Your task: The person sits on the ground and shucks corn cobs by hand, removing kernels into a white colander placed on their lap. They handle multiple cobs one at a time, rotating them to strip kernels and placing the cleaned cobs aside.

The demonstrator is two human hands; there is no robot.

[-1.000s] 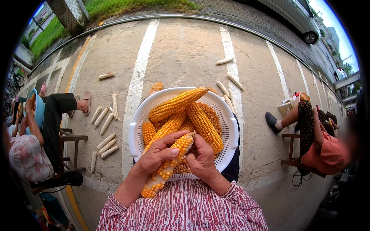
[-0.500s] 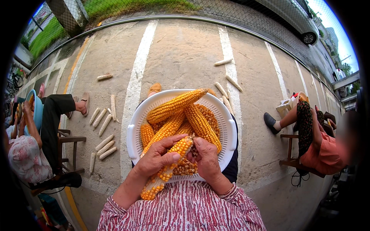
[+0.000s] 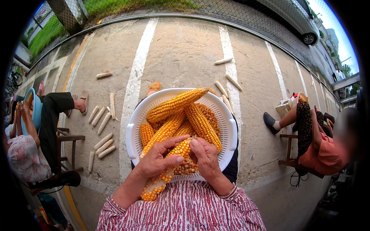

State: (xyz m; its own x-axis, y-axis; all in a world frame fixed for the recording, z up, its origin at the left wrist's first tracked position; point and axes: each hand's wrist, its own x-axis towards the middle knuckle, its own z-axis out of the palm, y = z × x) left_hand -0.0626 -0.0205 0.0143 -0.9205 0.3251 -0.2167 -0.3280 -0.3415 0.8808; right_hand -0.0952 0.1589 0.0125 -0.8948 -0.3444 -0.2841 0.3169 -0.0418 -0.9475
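A partly shelled corn cob (image 3: 157, 184), with yellow kernels and pale bare patches, slants across my lap at the near rim of a white slotted basket (image 3: 133, 129). My left hand (image 3: 156, 158) is wrapped round its middle, thumb on top. At the cob's far tip, my right hand (image 3: 204, 157) is closed with its thumb pressed against the kernels. Inside the basket lie several whole ears, among them a long ear of corn (image 3: 175, 104) on top and another ear (image 3: 203, 128) leaning right. Loose kernels (image 3: 185, 168) show beneath them, partly hidden by my hands.
Bare cobs (image 3: 104, 123) are scattered on the concrete to the left, and more cobs (image 3: 233, 82) at the right. A person on a stool (image 3: 69, 144) sits left beside a blue basin (image 3: 36, 111); another person (image 3: 323, 148) sits right. A wire fence (image 3: 185, 16) runs behind.
My right thumb has moved over the cob's tip and now presses down on the kernels there. The left hand keeps its hold on the cob, which has barely shifted.
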